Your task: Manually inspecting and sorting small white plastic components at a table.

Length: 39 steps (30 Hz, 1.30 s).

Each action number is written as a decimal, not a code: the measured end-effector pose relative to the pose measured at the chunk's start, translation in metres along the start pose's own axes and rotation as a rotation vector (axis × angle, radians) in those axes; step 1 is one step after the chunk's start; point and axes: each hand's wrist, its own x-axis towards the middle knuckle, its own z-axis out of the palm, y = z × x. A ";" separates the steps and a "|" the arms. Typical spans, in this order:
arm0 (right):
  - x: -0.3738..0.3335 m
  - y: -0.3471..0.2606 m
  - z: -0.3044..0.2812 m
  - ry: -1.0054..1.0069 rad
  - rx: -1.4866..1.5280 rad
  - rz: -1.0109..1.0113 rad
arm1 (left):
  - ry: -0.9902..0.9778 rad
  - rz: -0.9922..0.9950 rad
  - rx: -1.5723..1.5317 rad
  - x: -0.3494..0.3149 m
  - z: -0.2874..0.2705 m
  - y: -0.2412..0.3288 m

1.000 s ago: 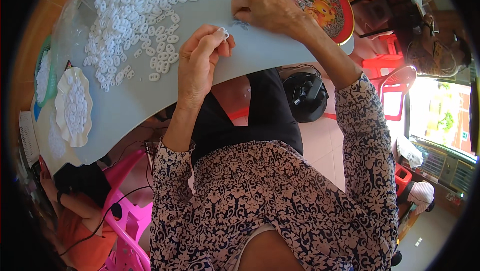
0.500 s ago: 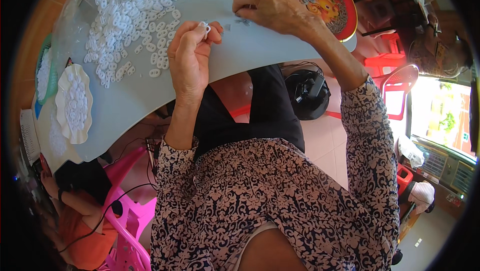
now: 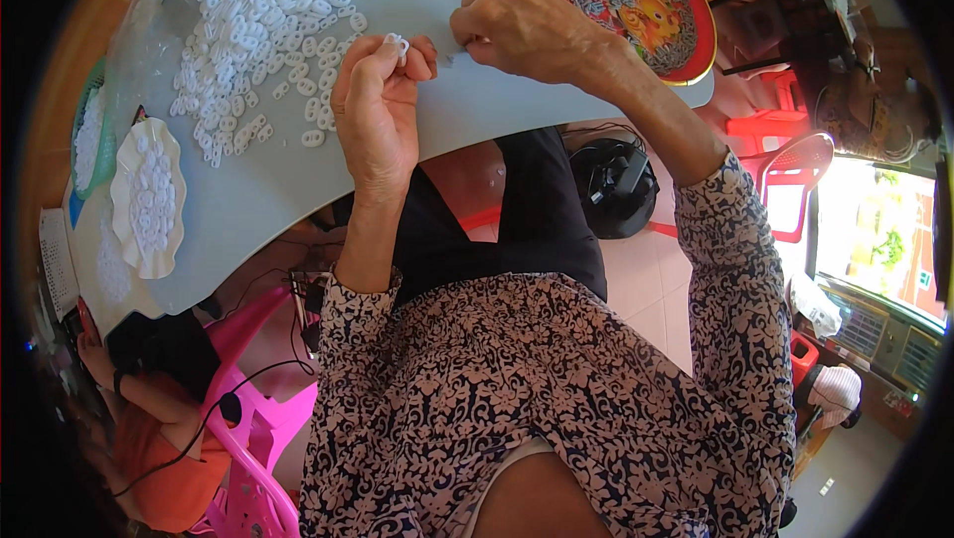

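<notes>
In the head view, my left hand (image 3: pixel 381 113) is pinched closed on a small white piece (image 3: pixel 399 45). Loose white pieces (image 3: pixel 253 26) heap up left of that grip. My right hand (image 3: pixel 530 27) is curled, and I cannot tell whether it holds anything; a red-rimmed tray (image 3: pixel 704 26) sits to its right.

A: How is the table (image 3: pixel 266 178) finished?

B: Smooth and mostly matt, with a soft sheen — its material cannot be told for certain.

A: And the small loops (image 3: pixel 248 31)?

B: Smooth plastic is suggested, lightly glossy.

A: The tray (image 3: pixel 699 46)?

B: A glossy rim is seen; a metallic look is given by the bits (image 3: pixel 678 26).

A: The pink chair (image 3: pixel 283 417)?

B: Shiny plastic is shown — while matt cloth is seen in the shirt (image 3: pixel 527 369).
</notes>
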 end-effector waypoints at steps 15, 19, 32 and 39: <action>-0.003 0.021 -0.006 0.134 0.297 0.103 | -0.026 -0.017 0.027 0.000 0.003 0.000; -0.005 0.009 -0.012 0.193 0.495 0.211 | -0.040 -0.008 0.037 -0.002 0.000 -0.003; -0.045 -0.020 0.019 0.334 1.339 0.412 | -0.130 -0.027 0.623 -0.011 0.011 -0.005; -0.050 -0.021 0.033 0.439 1.379 0.316 | -0.198 -0.007 0.744 -0.012 0.013 -0.007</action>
